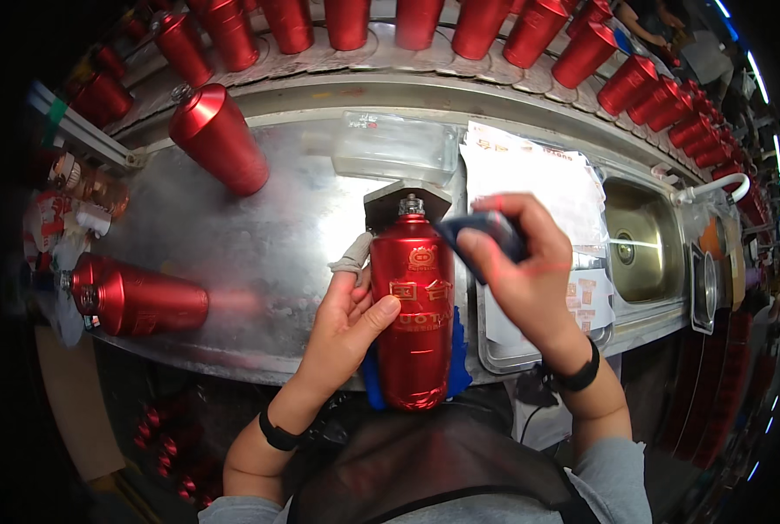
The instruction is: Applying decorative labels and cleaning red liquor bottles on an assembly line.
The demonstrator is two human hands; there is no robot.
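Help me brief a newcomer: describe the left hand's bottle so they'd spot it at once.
Find the metal worktable beside the curved row of red bottles. At its near edge, left of the sink, the left hand grips a red bottle. Unlike the loose bottles farther left, it has a hand on it and large gold markings showing.

Short grey fabric sleeves (613, 476), narrow black band (278, 432) on left wrist, similar black band (581, 370) on right wrist, pale cloth-like finger cover (352, 256) on left hand (342, 323), sheer dark apron-like garment (425, 458) with black edging.
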